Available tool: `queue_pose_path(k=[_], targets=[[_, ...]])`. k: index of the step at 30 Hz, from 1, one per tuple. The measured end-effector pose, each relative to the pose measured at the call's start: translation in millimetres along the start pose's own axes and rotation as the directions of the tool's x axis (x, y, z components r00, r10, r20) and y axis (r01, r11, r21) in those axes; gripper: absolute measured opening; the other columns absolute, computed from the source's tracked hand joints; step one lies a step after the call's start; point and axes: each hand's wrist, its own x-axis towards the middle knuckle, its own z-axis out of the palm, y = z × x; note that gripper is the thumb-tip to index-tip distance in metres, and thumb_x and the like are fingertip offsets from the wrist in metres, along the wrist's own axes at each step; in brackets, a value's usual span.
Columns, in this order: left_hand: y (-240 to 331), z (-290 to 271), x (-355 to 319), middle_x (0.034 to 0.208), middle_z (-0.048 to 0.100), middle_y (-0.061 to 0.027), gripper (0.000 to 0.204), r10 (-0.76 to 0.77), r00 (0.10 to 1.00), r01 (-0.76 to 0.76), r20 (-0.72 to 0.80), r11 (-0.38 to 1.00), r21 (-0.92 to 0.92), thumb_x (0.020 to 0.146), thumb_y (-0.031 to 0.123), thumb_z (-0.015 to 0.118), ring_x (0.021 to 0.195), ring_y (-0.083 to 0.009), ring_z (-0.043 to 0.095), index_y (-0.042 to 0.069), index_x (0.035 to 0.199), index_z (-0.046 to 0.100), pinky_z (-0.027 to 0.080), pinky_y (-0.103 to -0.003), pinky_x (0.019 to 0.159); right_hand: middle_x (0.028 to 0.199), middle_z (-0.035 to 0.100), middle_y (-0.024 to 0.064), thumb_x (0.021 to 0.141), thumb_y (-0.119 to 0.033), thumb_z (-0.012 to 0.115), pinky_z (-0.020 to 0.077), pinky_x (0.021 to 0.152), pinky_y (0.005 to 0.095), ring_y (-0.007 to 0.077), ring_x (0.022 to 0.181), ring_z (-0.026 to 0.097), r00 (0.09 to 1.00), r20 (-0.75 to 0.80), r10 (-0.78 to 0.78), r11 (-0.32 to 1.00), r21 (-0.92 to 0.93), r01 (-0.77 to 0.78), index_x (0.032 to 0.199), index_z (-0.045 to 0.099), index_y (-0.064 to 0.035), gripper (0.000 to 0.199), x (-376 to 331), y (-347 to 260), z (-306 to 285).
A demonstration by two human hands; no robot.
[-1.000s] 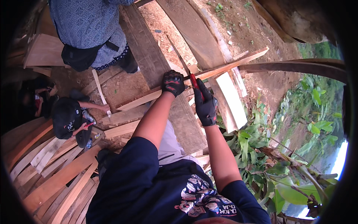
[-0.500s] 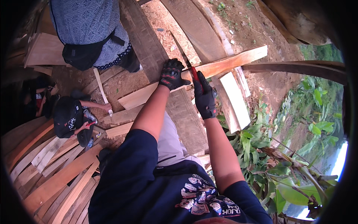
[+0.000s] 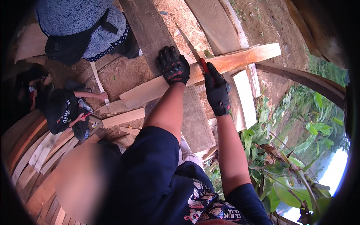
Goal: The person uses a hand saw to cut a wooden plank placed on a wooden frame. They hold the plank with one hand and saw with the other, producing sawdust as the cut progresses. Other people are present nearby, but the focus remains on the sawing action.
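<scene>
A long pale board (image 3: 243,59) lies slanting across a wide dark plank (image 3: 150,33), its right end sticking out over the ground. My left hand (image 3: 173,66), in a black glove with red marks, presses flat on the board and plank with fingers stretched. Just right of it, my gloved right hand (image 3: 217,92) is closed round the red handle of a handsaw (image 3: 191,45). The narrow blade points away from me and crosses the board's far edge. My right hand hides part of the handle, and the cut itself is too small to make out.
At left, a crouching person (image 3: 62,110) holds a thin wood strip (image 3: 96,77). Another person in patterned blue cloth (image 3: 71,22) stands at far left. Stacked planks (image 3: 41,153) fill the lower left, near a blurred head (image 3: 82,180). Leafy plants (image 3: 277,168) grow at right.
My left hand's fingers have straightened and lie flatter. The right hand still grips the saw, slightly shifted with it. The view has shifted, and a blurred head has appeared at lower left.
</scene>
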Motion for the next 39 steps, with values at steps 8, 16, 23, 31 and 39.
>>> queue_pose_path(k=[8, 16, 23, 31, 39], targets=[[2, 8, -1, 0.17, 0.045, -0.017, 0.064, 0.025, 0.999, -0.026, 0.028, 0.998, 0.048, 0.107, 0.044, 0.06, 0.16, -0.0373, 0.037, 0.011, 0.161, 0.054, 0.024, -0.057, 0.134, 0.128, 0.08, 0.0228, 0.111, -0.024, 0.066, 0.0603, 0.096, 0.0421, 0.0309, 0.115, 0.08, 0.988, 0.048, 0.149, 0.987, 0.061, -0.151, 0.154, 0.067, -0.0111, 0.045, -77, 22, -59], [0, 6, 0, 0.166, 0.049, -0.0169, 0.061, 0.043, 0.999, -0.043, -0.007, 0.998, 0.045, 0.104, 0.042, 0.063, 0.158, -0.0381, 0.039, 0.009, 0.156, 0.058, 0.029, -0.059, 0.131, 0.136, 0.077, 0.0244, 0.108, -0.017, 0.067, 0.0593, 0.105, 0.043, 0.0345, 0.128, 0.076, 1.0, 0.025, 0.018, 0.997, -0.074, -0.016, 0.151, 0.068, -0.0073, 0.044, -154, 19, -107], [5, 1, 0, 0.163, 0.052, -0.0167, 0.059, 0.058, 0.997, -0.056, -0.05, 0.998, 0.042, 0.103, 0.038, 0.066, 0.156, -0.0388, 0.041, 0.008, 0.153, 0.059, 0.03, -0.059, 0.13, 0.123, 0.078, 0.0271, 0.108, -0.016, 0.068, 0.0618, 0.082, 0.0446, 0.0387, 0.099, 0.082, 0.991, 0.002, -0.137, 0.987, -0.081, 0.137, 0.15, 0.07, -0.0123, 0.042, -40, 3, -25], [-4, 8, 2, 0.162, 0.051, -0.0195, 0.058, 0.077, 0.996, -0.075, -0.044, 0.996, 0.053, 0.104, 0.037, 0.066, 0.155, -0.0415, 0.041, 0.008, 0.154, 0.057, 0.03, -0.059, 0.131, 0.122, 0.081, 0.0238, 0.108, -0.014, 0.066, 0.063, 0.089, 0.0443, 0.0361, 0.102, 0.083, 1.0, 0.03, 0.003, 0.999, 0.039, -0.004, 0.148, 0.071, -0.0082, 0.041, -51, 29, -48], [0, 3, 3, 0.165, 0.049, -0.0196, 0.061, 0.064, 0.998, -0.063, -0.012, 0.997, 0.054, 0.106, 0.04, 0.061, 0.155, -0.0414, 0.041, 0.008, 0.157, 0.055, 0.032, -0.059, 0.13, 0.128, 0.08, 0.023, 0.104, -0.009, 0.07, 0.0627, 0.095, 0.0437, 0.0376, 0.111, 0.082, 0.993, 0.007, -0.115, 0.993, -0.038, 0.115, 0.15, 0.069, -0.0064, 0.046, -135, 25, -95]])
